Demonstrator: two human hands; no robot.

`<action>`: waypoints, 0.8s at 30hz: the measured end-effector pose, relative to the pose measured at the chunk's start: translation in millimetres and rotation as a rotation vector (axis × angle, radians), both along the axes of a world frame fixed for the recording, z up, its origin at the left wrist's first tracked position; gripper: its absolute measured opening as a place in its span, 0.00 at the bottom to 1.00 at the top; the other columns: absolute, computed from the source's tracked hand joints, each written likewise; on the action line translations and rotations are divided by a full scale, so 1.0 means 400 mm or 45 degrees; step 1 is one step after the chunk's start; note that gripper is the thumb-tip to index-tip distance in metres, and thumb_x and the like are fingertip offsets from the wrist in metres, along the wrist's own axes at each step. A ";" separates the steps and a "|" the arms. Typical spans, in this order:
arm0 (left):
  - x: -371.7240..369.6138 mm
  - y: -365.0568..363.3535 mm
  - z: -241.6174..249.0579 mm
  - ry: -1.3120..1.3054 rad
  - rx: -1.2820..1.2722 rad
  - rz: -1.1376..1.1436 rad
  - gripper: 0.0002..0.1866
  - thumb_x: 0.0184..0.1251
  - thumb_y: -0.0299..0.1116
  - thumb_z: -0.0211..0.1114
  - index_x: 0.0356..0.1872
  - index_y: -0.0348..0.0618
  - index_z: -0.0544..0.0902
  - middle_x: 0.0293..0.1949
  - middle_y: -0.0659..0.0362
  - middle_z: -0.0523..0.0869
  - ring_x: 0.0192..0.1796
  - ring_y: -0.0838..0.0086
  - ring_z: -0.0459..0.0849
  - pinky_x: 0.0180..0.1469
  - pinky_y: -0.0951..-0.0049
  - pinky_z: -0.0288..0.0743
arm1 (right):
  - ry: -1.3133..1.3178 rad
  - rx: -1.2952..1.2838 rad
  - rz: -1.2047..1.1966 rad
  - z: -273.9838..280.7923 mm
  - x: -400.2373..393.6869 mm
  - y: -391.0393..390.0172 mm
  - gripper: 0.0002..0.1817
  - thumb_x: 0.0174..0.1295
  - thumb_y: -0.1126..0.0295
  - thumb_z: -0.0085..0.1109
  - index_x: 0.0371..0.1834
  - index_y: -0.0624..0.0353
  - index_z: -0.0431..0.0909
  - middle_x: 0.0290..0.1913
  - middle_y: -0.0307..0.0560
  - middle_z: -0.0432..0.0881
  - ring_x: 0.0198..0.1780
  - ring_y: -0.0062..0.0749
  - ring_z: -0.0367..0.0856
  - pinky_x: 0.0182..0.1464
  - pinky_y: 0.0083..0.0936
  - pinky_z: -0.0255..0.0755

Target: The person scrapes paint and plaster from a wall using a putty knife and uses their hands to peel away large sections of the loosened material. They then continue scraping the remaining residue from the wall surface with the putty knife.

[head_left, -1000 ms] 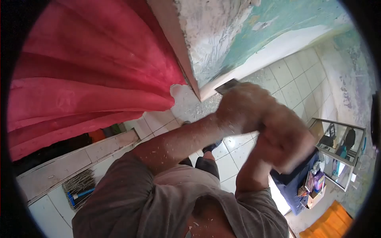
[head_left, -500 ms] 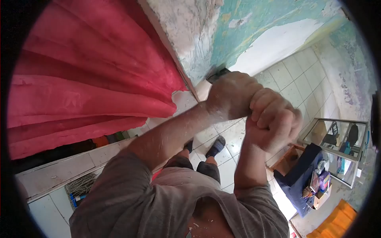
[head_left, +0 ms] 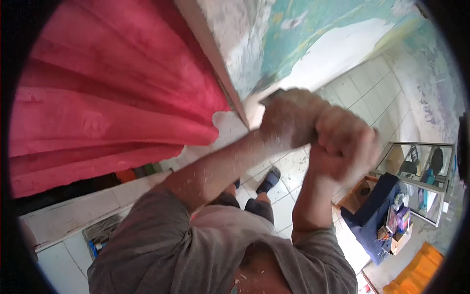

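Note:
Both my hands are raised in front of the peeling wall [head_left: 289, 44], closed and pressed one against the other. My left hand [head_left: 291, 117] is wrapped round a dark, flat-edged tool [head_left: 272, 97], which looks like a scraper. Only a small dark corner of it shows past the knuckles, close to the wall's lower edge. Right behind it, my right hand [head_left: 347, 142] is a blurred fist that seems to grip the same tool's handle, which the fingers hide. Pale flakes speckle my left forearm [head_left: 220, 166].
A pink curtain [head_left: 107, 108] hangs at the left, beside a door frame [head_left: 210, 54]. White floor tiles [head_left: 274, 208] lie below. At the right stand a glass cabinet [head_left: 416, 166] and a dark blue cloth [head_left: 374, 210] with boxes near it. An orange cloth [head_left: 416, 269] is at lower right.
Both hands have shifted slightly to the right, still closed together. Less of the dark tool shows now. The view has also moved a little.

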State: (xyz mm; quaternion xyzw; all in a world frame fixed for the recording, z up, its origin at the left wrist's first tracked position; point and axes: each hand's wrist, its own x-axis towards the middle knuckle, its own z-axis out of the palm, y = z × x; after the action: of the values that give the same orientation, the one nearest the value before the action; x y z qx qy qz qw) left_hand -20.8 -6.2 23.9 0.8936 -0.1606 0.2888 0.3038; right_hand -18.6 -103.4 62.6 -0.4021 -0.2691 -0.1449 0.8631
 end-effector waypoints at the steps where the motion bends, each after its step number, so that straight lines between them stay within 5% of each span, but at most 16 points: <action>1: 0.004 -0.012 0.030 -0.012 -0.025 0.022 0.06 0.50 0.37 0.66 0.26 0.50 0.79 0.29 0.60 0.84 0.36 0.65 0.86 0.43 0.64 0.79 | -0.149 0.009 -0.016 0.012 0.002 -0.014 0.19 0.73 0.68 0.44 0.20 0.55 0.60 0.15 0.39 0.60 0.18 0.27 0.59 0.24 0.29 0.58; 2: -0.001 -0.020 0.056 -0.136 -0.093 -0.044 0.06 0.51 0.37 0.66 0.27 0.50 0.79 0.28 0.60 0.84 0.36 0.65 0.86 0.43 0.65 0.79 | -0.276 -0.081 -0.025 0.041 -0.008 -0.037 0.19 0.74 0.68 0.42 0.20 0.55 0.59 0.15 0.39 0.61 0.18 0.27 0.59 0.25 0.29 0.59; 4: -0.022 -0.013 0.098 -0.153 -0.042 -0.083 0.06 0.50 0.37 0.67 0.26 0.51 0.79 0.27 0.61 0.83 0.35 0.65 0.86 0.43 0.64 0.79 | -0.291 0.286 0.056 0.069 -0.041 -0.003 0.18 0.74 0.70 0.42 0.21 0.54 0.59 0.15 0.40 0.61 0.18 0.27 0.60 0.25 0.30 0.60; 6: 0.009 0.060 -0.012 -0.046 -0.063 -0.024 0.07 0.51 0.38 0.66 0.25 0.51 0.78 0.26 0.62 0.82 0.35 0.66 0.85 0.42 0.65 0.79 | -0.142 -0.030 -0.029 -0.008 -0.008 0.051 0.19 0.75 0.69 0.44 0.21 0.53 0.59 0.15 0.40 0.61 0.18 0.27 0.60 0.26 0.31 0.60; 10: 0.002 0.021 0.009 0.059 0.040 0.025 0.08 0.48 0.38 0.68 0.24 0.52 0.78 0.25 0.62 0.81 0.34 0.67 0.85 0.40 0.65 0.79 | -0.041 -0.047 -0.008 -0.002 -0.013 0.016 0.19 0.73 0.71 0.43 0.20 0.53 0.58 0.15 0.39 0.61 0.17 0.28 0.60 0.26 0.33 0.60; 12: -0.024 -0.004 0.077 -0.023 0.027 -0.037 0.07 0.49 0.37 0.69 0.25 0.52 0.78 0.26 0.62 0.82 0.36 0.67 0.86 0.41 0.65 0.79 | -0.273 -0.199 -0.143 0.042 -0.029 -0.022 0.19 0.71 0.68 0.43 0.18 0.53 0.59 0.16 0.39 0.63 0.18 0.28 0.61 0.25 0.31 0.60; 14: -0.025 0.014 0.061 -0.089 0.023 -0.084 0.07 0.50 0.37 0.70 0.25 0.52 0.79 0.27 0.62 0.84 0.38 0.68 0.86 0.41 0.65 0.79 | -0.323 0.241 0.073 0.054 -0.059 -0.006 0.18 0.69 0.67 0.45 0.18 0.53 0.63 0.17 0.41 0.67 0.21 0.33 0.68 0.30 0.32 0.68; 15: 0.001 0.043 -0.032 0.155 -0.029 -0.109 0.08 0.52 0.37 0.70 0.25 0.50 0.80 0.28 0.62 0.85 0.38 0.68 0.87 0.42 0.64 0.79 | -0.319 -0.031 -0.049 0.017 -0.061 -0.002 0.15 0.70 0.68 0.44 0.22 0.54 0.69 0.19 0.42 0.72 0.25 0.34 0.75 0.40 0.31 0.74; 17: 0.019 0.094 -0.168 0.662 -0.131 -0.161 0.09 0.57 0.39 0.70 0.26 0.48 0.81 0.30 0.61 0.87 0.39 0.70 0.89 0.42 0.63 0.80 | 0.298 -0.594 -0.425 -0.143 -0.033 0.056 0.15 0.67 0.71 0.63 0.22 0.60 0.72 0.23 0.41 0.79 0.25 0.24 0.77 0.29 0.24 0.71; 18: -0.030 0.115 -0.117 0.720 -0.588 -0.230 0.08 0.54 0.37 0.71 0.25 0.48 0.80 0.27 0.59 0.86 0.36 0.65 0.88 0.39 0.60 0.80 | 0.421 -0.466 -0.130 -0.164 -0.014 0.084 0.08 0.68 0.77 0.54 0.29 0.62 0.70 0.20 0.43 0.71 0.22 0.27 0.73 0.26 0.31 0.70; 20: -0.038 0.107 -0.150 0.513 -0.082 -0.154 0.07 0.51 0.36 0.70 0.25 0.48 0.79 0.27 0.58 0.84 0.35 0.61 0.86 0.39 0.61 0.79 | 0.032 -0.293 -0.192 -0.132 -0.050 0.080 0.11 0.69 0.77 0.53 0.26 0.62 0.68 0.19 0.44 0.70 0.21 0.29 0.72 0.24 0.26 0.66; 21: -0.056 0.079 -0.107 0.060 -0.156 -0.081 0.06 0.50 0.35 0.68 0.25 0.49 0.79 0.27 0.58 0.83 0.34 0.59 0.84 0.41 0.61 0.78 | 0.026 -0.105 -0.096 -0.094 -0.055 0.068 0.12 0.66 0.80 0.52 0.23 0.62 0.68 0.18 0.46 0.71 0.21 0.31 0.73 0.25 0.26 0.66; 22: -0.061 0.059 -0.054 0.103 -0.036 -0.116 0.06 0.50 0.36 0.66 0.26 0.49 0.80 0.27 0.58 0.81 0.35 0.61 0.84 0.43 0.61 0.77 | 0.320 -0.652 -0.519 -0.081 -0.112 0.011 0.14 0.64 0.76 0.53 0.18 0.62 0.70 0.25 0.49 0.81 0.27 0.33 0.79 0.32 0.35 0.75; 23: -0.054 0.034 0.001 0.000 -0.086 -0.163 0.05 0.52 0.36 0.66 0.26 0.49 0.80 0.27 0.58 0.82 0.35 0.61 0.84 0.42 0.62 0.78 | 0.180 -0.519 -0.620 -0.038 -0.125 0.016 0.15 0.65 0.69 0.54 0.20 0.63 0.74 0.26 0.47 0.80 0.29 0.38 0.80 0.35 0.40 0.77; 24: -0.055 0.021 0.035 -0.105 -0.126 -0.206 0.05 0.53 0.36 0.65 0.27 0.48 0.81 0.28 0.57 0.83 0.35 0.61 0.85 0.41 0.62 0.78 | -0.104 0.121 0.020 0.035 -0.084 0.033 0.14 0.57 0.67 0.64 0.22 0.57 0.69 0.20 0.41 0.73 0.23 0.33 0.73 0.27 0.32 0.69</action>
State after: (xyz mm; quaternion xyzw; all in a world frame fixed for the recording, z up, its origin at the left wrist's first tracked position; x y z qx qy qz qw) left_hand -42.7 2.2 37.9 0.8490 -0.2302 0.3072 0.3631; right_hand -52.3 -90.2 76.6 -0.3525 -0.3000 -0.1671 0.8705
